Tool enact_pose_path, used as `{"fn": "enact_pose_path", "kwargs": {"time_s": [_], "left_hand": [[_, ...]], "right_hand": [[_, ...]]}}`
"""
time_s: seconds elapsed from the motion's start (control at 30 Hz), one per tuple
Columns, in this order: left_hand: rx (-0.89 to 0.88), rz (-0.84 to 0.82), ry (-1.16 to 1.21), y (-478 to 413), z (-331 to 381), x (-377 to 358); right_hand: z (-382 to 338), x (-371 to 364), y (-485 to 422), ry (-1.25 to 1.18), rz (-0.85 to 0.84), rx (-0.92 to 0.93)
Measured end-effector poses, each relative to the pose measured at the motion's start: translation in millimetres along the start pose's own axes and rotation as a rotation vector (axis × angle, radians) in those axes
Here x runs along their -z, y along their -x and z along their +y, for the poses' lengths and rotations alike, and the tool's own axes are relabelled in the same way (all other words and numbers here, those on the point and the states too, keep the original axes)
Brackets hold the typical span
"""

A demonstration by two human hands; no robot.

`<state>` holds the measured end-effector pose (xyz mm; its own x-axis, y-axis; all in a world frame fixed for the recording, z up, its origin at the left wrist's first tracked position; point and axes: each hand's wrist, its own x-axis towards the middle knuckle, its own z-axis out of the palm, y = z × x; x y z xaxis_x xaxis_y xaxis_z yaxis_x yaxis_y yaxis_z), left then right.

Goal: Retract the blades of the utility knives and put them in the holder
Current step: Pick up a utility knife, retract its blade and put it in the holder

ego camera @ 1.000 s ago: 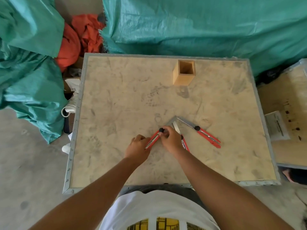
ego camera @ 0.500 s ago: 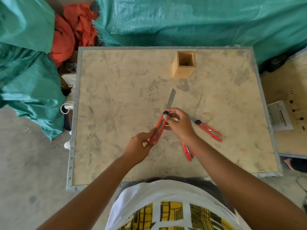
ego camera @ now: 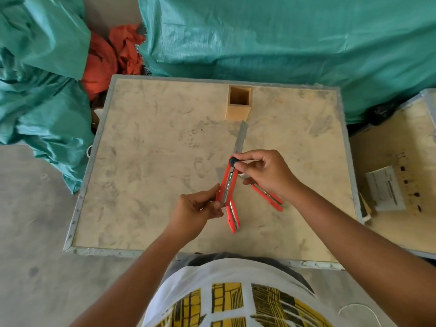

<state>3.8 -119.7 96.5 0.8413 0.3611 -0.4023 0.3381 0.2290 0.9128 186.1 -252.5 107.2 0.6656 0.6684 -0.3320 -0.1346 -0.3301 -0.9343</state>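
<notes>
Lifted off the table (ego camera: 146,175) since a second ago: held knife (ego camera: 227,182), centre frame, left hand (ego camera: 200,210) pinching its tail, right hand (ego camera: 264,172) on the black knob (ego camera: 233,161); blade (ego camera: 240,138) still out, holder (ego camera: 238,103) at upper centre empty, two other knives (ego camera: 232,217) still on the table; retraction likely next

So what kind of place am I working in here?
Probably a workshop or storage area, not a home. A scuffed plywood table with a metal rim stands on a bare concrete floor, with goods under green tarpaulins behind it.
</notes>
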Motion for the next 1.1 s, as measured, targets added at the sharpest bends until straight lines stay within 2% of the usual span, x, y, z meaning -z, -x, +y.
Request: {"fn": "enact_pose_path", "kwargs": {"time_s": [0.3, 0.53, 0.9, 1.1], "left_hand": [[-0.011, 0.156, 0.105, 14.8, -3.5, -68.3], [-0.063, 0.228, 0.156, 31.4, -3.0, -99.9], [-0.095, 0.120, 0.146, 31.4, 2.2, -91.8], [-0.117, 0.040, 0.077, 27.4, 14.9, -61.9]], "right_hand": [[5.9, 42.9, 21.2, 0.276, -0.201, 0.182], [2.7, 62.9, 38.0, 0.382, -0.350, 0.231], [-8.1, 59.4, 57.3, 0.482, -0.310, 0.244], [-10.6, 33.4, 61.0, 0.424, -0.145, 0.258]]}}
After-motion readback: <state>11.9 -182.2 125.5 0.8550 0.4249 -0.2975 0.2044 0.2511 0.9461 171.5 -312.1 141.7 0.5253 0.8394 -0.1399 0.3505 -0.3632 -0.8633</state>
